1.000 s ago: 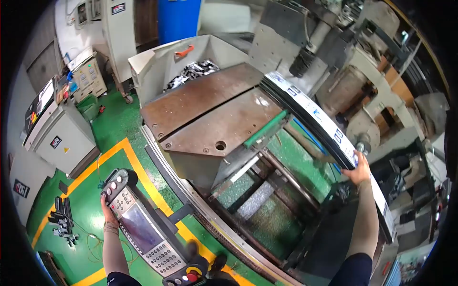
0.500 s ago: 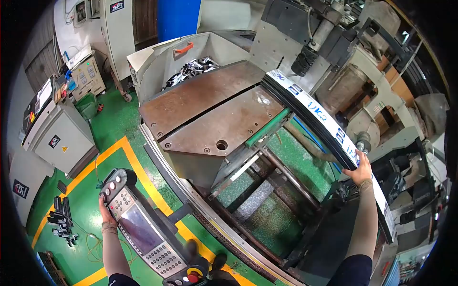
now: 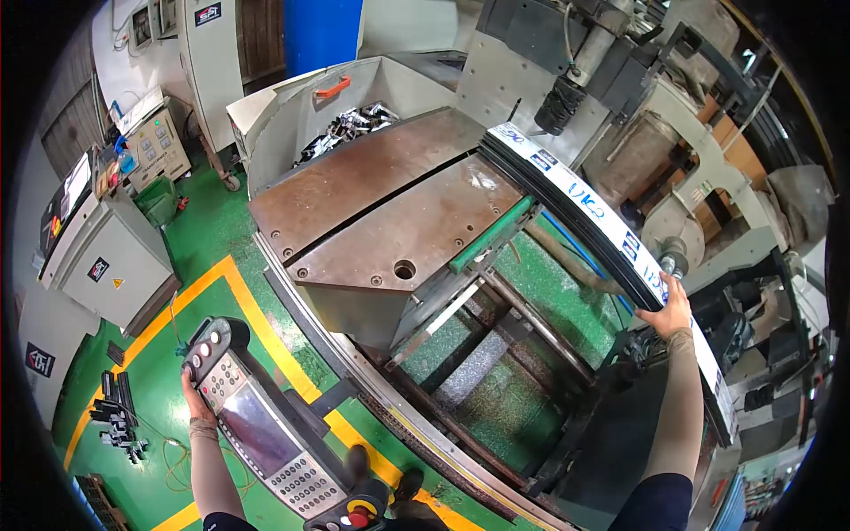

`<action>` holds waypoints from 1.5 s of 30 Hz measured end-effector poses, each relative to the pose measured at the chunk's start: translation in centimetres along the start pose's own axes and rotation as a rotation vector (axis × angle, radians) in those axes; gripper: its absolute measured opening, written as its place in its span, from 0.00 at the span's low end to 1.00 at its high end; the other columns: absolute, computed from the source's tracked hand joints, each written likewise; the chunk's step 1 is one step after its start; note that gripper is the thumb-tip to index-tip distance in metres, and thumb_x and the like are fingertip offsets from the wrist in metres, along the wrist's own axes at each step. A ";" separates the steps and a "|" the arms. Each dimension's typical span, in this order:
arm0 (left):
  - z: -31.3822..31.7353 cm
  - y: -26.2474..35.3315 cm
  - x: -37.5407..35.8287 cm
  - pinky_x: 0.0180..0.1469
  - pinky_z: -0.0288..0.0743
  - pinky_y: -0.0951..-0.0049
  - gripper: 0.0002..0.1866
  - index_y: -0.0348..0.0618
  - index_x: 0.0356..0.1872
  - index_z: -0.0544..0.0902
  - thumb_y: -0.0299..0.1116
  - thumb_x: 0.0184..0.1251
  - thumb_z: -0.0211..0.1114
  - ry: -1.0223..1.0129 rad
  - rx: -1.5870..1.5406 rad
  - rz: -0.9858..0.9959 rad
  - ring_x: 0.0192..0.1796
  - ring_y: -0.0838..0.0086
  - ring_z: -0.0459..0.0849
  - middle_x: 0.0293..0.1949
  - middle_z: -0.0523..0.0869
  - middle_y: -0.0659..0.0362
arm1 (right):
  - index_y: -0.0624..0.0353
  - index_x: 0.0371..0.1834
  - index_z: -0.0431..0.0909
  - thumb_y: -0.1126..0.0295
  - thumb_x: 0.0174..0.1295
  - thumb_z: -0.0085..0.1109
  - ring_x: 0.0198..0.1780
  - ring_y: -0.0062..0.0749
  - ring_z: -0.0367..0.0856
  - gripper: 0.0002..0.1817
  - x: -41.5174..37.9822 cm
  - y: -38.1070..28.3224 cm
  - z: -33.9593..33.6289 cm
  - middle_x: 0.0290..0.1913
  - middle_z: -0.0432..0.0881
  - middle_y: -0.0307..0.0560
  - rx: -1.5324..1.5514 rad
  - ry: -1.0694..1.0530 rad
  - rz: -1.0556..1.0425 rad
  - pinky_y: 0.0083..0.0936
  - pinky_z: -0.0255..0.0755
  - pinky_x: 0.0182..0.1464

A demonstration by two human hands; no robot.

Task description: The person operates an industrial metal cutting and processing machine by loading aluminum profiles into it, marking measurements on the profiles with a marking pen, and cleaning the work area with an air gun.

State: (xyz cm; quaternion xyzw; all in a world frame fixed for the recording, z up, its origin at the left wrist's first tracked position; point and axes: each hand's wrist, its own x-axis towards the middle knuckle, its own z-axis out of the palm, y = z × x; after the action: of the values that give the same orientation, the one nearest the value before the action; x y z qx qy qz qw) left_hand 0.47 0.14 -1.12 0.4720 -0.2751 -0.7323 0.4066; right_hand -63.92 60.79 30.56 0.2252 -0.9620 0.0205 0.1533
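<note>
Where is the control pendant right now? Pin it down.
In the head view the control pendant sits lower left, over the green floor beside the yellow line, with the left hand gripping its upper end.

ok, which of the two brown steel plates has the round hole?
The nearer, lower plate, beside the green bar; the farther plate by the scrap bin shows none.

A grey control cabinet (image 3: 111,257) (warning sticker on its side) stands near a blue drum (image 3: 323,31).

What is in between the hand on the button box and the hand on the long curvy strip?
In the head view, between the left hand on the control pendant and the right hand on the curved strip lie the yellow floor line and the machine's open pit.
</note>
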 end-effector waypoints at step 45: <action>-0.7 1.7 -1.9 0.68 0.63 0.57 0.38 0.46 0.70 0.66 0.61 0.66 0.50 -0.216 0.007 -0.144 0.67 0.60 0.72 0.67 0.73 0.56 | 0.59 0.45 0.85 0.49 0.55 0.71 0.48 0.44 0.85 0.25 -65.6 -40.4 9.2 0.43 0.86 0.56 1.266 -0.913 0.749 0.34 0.75 0.55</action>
State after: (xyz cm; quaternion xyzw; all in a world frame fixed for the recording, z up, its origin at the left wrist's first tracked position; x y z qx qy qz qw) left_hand 2.12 0.86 0.75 0.4104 -0.2854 -0.8051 0.3192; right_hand 7.07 51.51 0.62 -0.0773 -0.7478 0.5089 -0.4192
